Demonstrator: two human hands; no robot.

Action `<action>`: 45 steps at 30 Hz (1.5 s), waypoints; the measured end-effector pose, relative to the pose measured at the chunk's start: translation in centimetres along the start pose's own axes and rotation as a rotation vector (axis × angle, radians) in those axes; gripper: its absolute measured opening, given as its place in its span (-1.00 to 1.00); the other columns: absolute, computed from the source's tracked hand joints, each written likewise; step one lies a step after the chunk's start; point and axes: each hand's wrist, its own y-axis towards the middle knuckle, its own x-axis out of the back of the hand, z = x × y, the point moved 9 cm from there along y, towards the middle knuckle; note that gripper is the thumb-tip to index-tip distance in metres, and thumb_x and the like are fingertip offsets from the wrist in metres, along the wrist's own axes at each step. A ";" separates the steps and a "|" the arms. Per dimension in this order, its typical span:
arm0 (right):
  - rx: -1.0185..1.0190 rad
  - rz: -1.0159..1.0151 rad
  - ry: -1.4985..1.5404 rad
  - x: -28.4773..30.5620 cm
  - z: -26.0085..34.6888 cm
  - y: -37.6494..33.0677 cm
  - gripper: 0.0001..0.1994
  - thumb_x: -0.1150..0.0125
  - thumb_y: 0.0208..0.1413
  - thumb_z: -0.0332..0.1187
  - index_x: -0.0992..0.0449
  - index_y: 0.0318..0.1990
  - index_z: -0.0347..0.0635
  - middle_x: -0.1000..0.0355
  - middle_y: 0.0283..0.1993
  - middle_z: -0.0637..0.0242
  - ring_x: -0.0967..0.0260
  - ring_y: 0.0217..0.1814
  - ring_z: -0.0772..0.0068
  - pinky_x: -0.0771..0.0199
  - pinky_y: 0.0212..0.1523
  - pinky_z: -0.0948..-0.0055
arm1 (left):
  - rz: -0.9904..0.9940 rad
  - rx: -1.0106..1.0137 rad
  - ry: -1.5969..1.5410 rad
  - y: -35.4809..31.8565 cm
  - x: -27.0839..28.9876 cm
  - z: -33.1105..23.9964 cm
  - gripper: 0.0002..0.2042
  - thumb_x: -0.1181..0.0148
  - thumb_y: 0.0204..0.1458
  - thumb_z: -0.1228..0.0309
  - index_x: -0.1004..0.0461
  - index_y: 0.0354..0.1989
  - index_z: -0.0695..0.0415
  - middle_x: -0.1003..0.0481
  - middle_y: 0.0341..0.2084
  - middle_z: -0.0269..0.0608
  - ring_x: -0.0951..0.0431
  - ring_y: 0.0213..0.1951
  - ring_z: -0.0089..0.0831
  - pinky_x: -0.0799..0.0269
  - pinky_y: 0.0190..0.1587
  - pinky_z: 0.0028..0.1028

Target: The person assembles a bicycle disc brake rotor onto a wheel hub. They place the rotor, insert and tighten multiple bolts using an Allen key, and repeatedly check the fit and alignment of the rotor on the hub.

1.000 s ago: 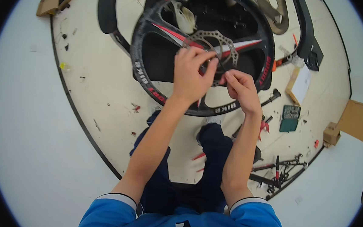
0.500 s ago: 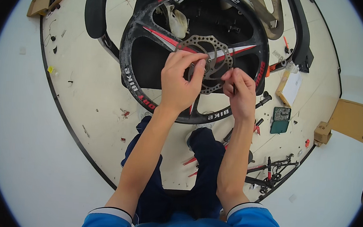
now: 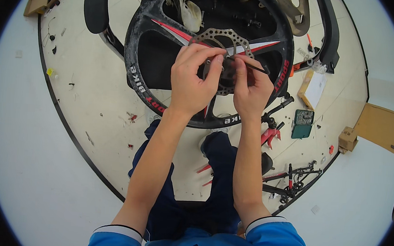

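Note:
A black bicycle wheel (image 3: 134, 39) with broad spokes and red and white accents lies flat on a black chair. On its hub sits a round metal brake disc (image 3: 220, 33) with many holes. My right hand (image 3: 251, 91) pinches a thin black hex key (image 3: 258, 69), whose inner end points to the disc's centre. Across from it, my left hand (image 3: 191, 82) is closed over the hub, thumb against fingers. Whatever those left fingertips hold is too small to make out. My hands partly hide the hub and the lower disc.
Chair armrests (image 3: 97, 9) flank the wheel. On the floor at the right are an open green case (image 3: 302, 131), a cardboard box (image 3: 348, 137) and a black bike frame (image 3: 290, 182). A pale crumpled item (image 3: 191, 18) shows through the wheel. Small scraps lie at the left.
My right hand has moved left and up to the disc's centre, and the hex key now shows clearly in it. My left hand stays at the hub. The view has shifted slightly.

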 end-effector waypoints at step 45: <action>0.061 -0.001 0.148 -0.1 -0.1 -1.4 -0.69 -0.38 0.01 -0.63 -0.66 -0.03 -0.34 -0.63 -0.04 0.18 -0.58 -0.10 0.47 -0.58 -0.11 0.54 | 0.055 -0.373 0.011 -2.0 -1.2 -4.3 -0.57 -0.42 -0.32 0.59 -0.72 -0.12 0.14 -0.46 -0.39 -0.33 -0.37 -0.40 -0.42 -0.27 -0.40 -0.50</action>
